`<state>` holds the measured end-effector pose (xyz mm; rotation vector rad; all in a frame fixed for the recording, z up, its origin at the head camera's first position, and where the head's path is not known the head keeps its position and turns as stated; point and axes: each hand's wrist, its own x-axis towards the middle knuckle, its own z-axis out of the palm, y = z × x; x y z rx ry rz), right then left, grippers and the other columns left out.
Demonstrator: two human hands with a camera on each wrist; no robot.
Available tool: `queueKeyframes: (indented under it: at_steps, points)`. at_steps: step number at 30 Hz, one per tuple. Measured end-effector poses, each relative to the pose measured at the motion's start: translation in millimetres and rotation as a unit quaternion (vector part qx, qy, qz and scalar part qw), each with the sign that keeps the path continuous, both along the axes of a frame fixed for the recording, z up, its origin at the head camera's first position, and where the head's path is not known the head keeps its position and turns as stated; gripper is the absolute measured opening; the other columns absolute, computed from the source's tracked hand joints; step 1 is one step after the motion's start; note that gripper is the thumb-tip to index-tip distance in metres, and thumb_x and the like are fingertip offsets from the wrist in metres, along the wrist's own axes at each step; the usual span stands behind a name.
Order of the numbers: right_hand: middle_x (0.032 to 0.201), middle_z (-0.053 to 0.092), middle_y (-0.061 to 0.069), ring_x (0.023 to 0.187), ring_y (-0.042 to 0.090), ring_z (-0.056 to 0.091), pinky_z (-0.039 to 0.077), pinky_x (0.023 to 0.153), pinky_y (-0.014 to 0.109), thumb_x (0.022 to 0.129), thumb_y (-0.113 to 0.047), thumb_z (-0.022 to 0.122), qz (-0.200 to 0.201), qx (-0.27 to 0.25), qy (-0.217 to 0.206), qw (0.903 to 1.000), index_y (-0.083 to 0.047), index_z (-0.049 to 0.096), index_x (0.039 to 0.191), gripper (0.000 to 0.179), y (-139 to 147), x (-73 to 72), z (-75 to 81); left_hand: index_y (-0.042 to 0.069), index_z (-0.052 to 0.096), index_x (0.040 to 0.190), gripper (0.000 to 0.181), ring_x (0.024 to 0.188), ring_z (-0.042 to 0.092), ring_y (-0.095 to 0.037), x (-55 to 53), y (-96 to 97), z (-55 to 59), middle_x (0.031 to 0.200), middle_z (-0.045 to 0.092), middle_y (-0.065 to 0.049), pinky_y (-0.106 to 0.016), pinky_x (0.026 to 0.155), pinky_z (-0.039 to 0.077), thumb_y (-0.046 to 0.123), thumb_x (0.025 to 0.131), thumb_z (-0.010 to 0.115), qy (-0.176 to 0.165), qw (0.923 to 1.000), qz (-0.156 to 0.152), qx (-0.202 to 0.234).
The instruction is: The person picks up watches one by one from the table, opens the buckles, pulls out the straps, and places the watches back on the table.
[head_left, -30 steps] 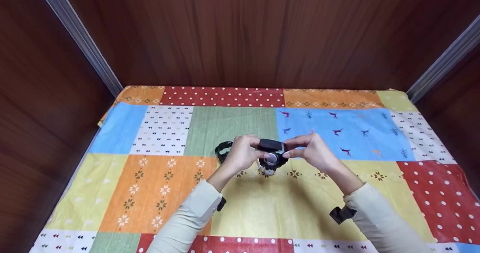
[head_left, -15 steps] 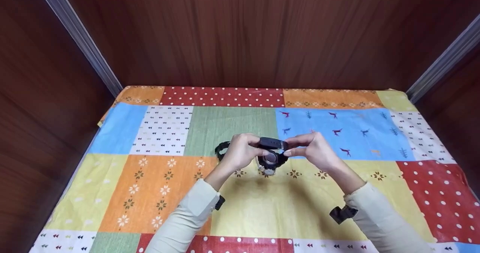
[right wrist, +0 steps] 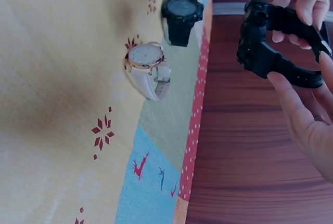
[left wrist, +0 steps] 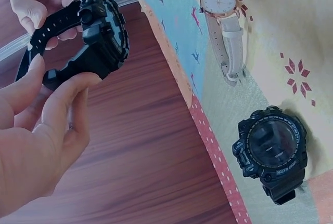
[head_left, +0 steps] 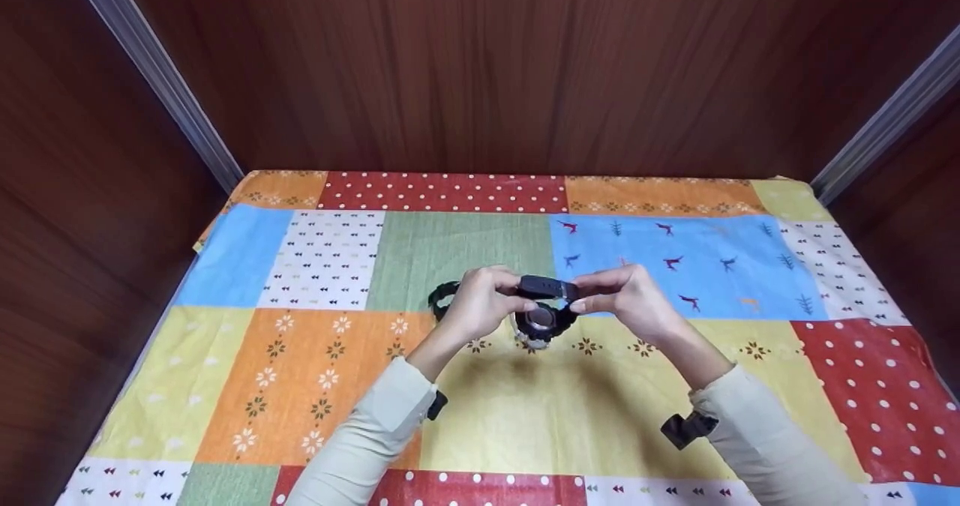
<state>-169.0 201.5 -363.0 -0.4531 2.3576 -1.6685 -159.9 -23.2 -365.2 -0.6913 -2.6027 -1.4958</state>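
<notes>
Raised over the cloth is a black chunky sports wristwatch, its strap looped round toward the far side. My left hand pinches the strap between thumb and fingers on the left, as the left wrist view also shows from close by. On the right, my right hand grips the strap's other part near the buckle, where the two ends overlap. The punched holes of the strap show in the left wrist view. A rose-gold watch with a pale strap lies on the cloth, mostly hidden behind the held one in the head view.
Another black sports watch lies on the cloth, left of the pale one in the head view. The patchwork tablecloth covers the table. Brown wood-grain panels stand behind and at both sides.
Both hands stay nearly in place and keep hold of the watch. The watch has tipped slightly, so the strap looks thinner and its face darker in the head view.
</notes>
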Motion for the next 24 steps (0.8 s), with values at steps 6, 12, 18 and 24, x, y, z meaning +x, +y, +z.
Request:
queueKeyframes:
  at_steps: [6, 12, 18, 24]
  points:
    - [0.095, 0.067, 0.018, 0.085, 0.022, 0.065, 0.050, 0.080, 0.033, 0.071, -0.006, 0.076, -0.009, -0.018, -0.013, 0.9997, 0.007, 0.066, 0.102, 0.035, 1.6, 0.6, 0.4, 0.001, 0.072, 0.095, 0.023, 0.081, 0.060, -0.017, -0.7, -2.3, -0.5, 0.091, 0.067, -0.009, -0.024, 0.073, 0.046, 0.007, 0.073, 0.074, -0.019, 0.9996, -0.003, 0.020]
    - [0.092, 0.068, 0.017, 0.083, 0.021, 0.065, 0.050, 0.079, 0.030, 0.073, -0.008, 0.075, -0.013, -0.026, -0.019, 0.9994, 0.007, 0.066, 0.101, 0.033, 1.7, 0.7, -0.6, -0.003, 0.067, 0.103, 0.031, 0.089, 0.062, -0.022, -1.8, -4.6, -0.7, 0.099, 0.066, -0.014, -0.026, 0.077, 0.048, 0.006, 0.074, 0.074, -0.023, 0.9993, -0.002, 0.028]
    - [0.092, 0.067, 0.018, 0.081, 0.023, 0.066, 0.050, 0.079, 0.032, 0.074, -0.006, 0.074, -0.010, -0.041, -0.025, 0.9988, 0.008, 0.066, 0.101, 0.032, 3.3, 1.4, -1.3, -0.003, 0.064, 0.107, 0.035, 0.100, 0.059, -0.027, -2.1, -5.4, -2.2, 0.107, 0.063, -0.017, -0.028, 0.085, 0.047, 0.008, 0.075, 0.073, -0.048, 0.9984, 0.002, 0.030]
    - [0.096, 0.066, 0.021, 0.081, 0.024, 0.066, 0.051, 0.078, 0.033, 0.075, -0.004, 0.073, -0.003, -0.049, -0.032, 0.9983, 0.010, 0.064, 0.103, 0.033, 4.5, 1.0, -1.3, 0.000, 0.066, 0.106, 0.034, 0.094, 0.061, -0.024, -1.0, -4.5, -2.4, 0.103, 0.065, -0.013, -0.028, 0.082, 0.048, 0.010, 0.075, 0.074, -0.041, 0.9990, 0.007, 0.017]
